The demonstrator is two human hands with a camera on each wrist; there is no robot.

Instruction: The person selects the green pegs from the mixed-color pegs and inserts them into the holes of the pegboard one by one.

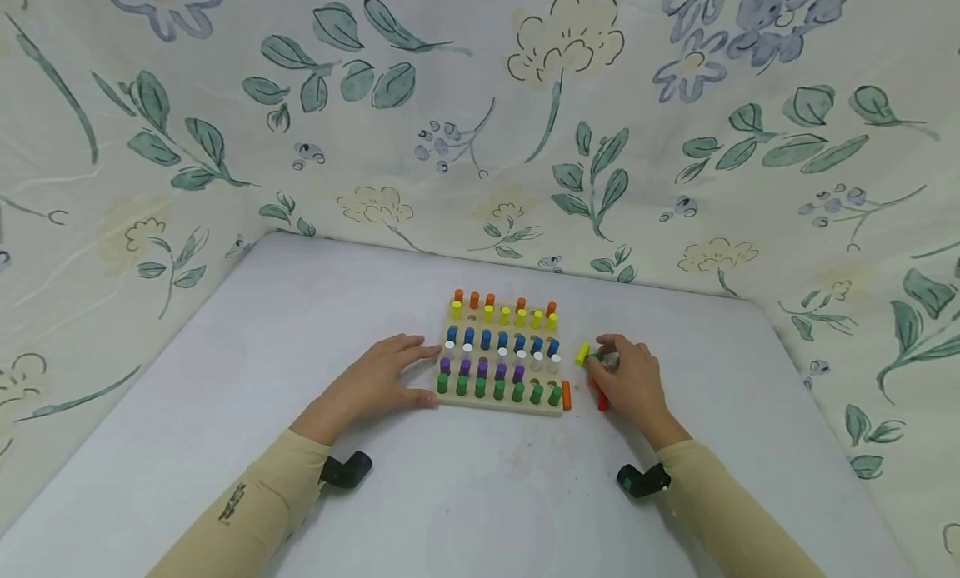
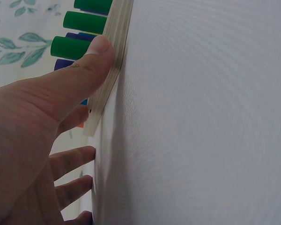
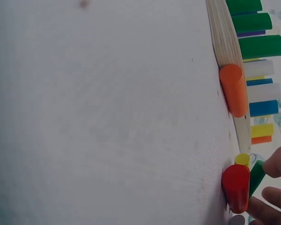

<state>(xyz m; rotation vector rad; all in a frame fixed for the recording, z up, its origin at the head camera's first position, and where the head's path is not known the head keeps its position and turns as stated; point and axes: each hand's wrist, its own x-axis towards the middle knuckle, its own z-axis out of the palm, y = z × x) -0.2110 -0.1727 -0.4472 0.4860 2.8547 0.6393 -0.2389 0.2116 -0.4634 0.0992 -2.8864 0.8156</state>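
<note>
A wooden pegboard stands on the table with rows of orange, yellow, blue, white, purple and green pegs. My left hand rests at its near left corner, thumb against the front edge by the green pegs and the other fingers spread along the left side. To the right of the board, my right hand pinches a green peg between thumb and fingers. Beneath and around that hand lie a red peg and a yellow peg. An orange peg lies along the board's right edge.
A white-covered table extends around the board. Behind it hangs a floral cloth, with more on both sides. Dark wrist-worn devices sit at the left cuff and right cuff. Part of a grey peg shows below the red one.
</note>
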